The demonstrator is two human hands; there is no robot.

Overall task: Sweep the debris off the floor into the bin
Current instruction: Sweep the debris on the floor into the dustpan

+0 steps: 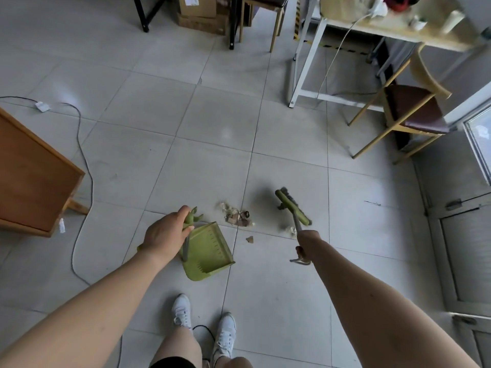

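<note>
A small pile of debris, paper scraps and brown bits, lies on the grey tiled floor ahead of my feet. My left hand grips the top of the handle of a green dustpan, whose tray rests on the floor just left of the pile. My right hand holds the grey stick of a green broom; its dark-bristled head sits on the floor right of the pile. A few loose scraps lie between pan and broom. No bin is in view.
A wooden table stands at the left, with a black cable trailing across the floor by it. A white-framed table and a chair stand at the right rear. Cardboard boxes sit at the back. A door lies along the right edge.
</note>
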